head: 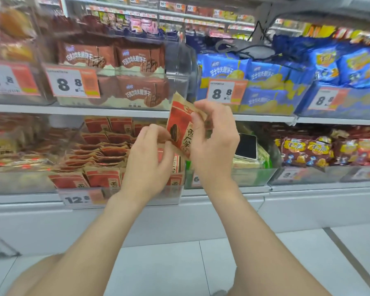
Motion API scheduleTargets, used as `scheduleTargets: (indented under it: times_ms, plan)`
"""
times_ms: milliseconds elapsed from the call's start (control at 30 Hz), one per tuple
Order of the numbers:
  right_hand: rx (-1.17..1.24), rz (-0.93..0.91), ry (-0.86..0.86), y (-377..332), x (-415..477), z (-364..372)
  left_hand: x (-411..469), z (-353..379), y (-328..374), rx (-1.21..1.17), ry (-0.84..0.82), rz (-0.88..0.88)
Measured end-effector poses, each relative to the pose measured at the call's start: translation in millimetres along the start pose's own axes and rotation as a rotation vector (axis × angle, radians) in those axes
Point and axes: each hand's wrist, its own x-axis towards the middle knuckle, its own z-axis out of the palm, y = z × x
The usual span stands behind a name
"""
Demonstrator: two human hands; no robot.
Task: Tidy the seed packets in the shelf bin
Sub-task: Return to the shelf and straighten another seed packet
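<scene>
Above the bin (169, 199) (phone (246, 146) nearby), left hand (150, 161) and right hand (215, 142) pinch one seed packet (178, 127).

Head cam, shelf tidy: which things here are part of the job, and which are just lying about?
Job:
- seed packet, held by left hand and right hand
- binned seed packets

Lying about:
- phone on green packs
- brown biscuit packs
- blue biscuit packs

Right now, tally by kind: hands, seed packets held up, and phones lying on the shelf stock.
Hands: 2 (left hand, right hand)
seed packet held up: 1
phone: 1
Total: 4
</scene>
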Motion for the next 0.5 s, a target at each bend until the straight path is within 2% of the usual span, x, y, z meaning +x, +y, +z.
scheduleTargets:
  times_ms: [67, 133, 333, 400, 500]
  plan:
    - [-0.024, -0.092, 0.017, -6.4, -3.6, -3.1, 3.4, 2.9, 18.2, -0.111, 0.028, 0.117]
    - [0.015, -0.064, 0.052, -9.3, -4.2, -6.6, 3.6, 9.3, 27.1, -0.164, -0.001, 0.202]
    - [0.422, 0.536, 0.157, 1.3, 7.1, -15.7, 10.4, 29.6, 32.2, -0.266, -0.142, 0.174]
    - [0.515, 0.634, 0.124, 3.4, 10.1, -17.4, 11.0, 38.5, 31.7, -0.301, -0.131, 0.130]
    - [0.521, 0.682, -0.056, 8.7, 4.6, -14.3, 8.4, 46.2, 34.4, -0.464, -0.043, -0.056]
